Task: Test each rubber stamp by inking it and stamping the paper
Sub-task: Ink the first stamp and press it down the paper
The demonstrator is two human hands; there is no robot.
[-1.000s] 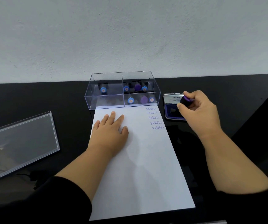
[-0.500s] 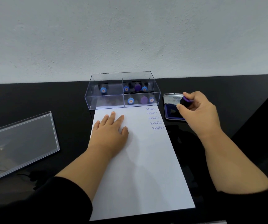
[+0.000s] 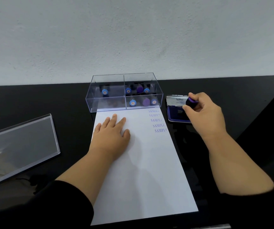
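A white paper sheet (image 3: 142, 171) lies lengthwise on the black table, with several blue "SAMPLE" prints (image 3: 158, 120) down its upper right edge. My left hand (image 3: 111, 138) rests flat on the sheet's upper left. My right hand (image 3: 202, 111) grips a purple-topped stamp (image 3: 191, 101) over the open blue ink pad (image 3: 176, 114), whose silver lid stands up behind. A clear divided box (image 3: 124, 92) at the paper's far end holds several blue- and purple-topped stamps.
The box's clear lid (image 3: 19, 146) lies tilted on the table at the left. A pale wall runs behind the table. The table's right edge drops away near my right forearm.
My right hand with the stamp has shifted very slightly over the ink pad. My left hand has stayed on the paper.
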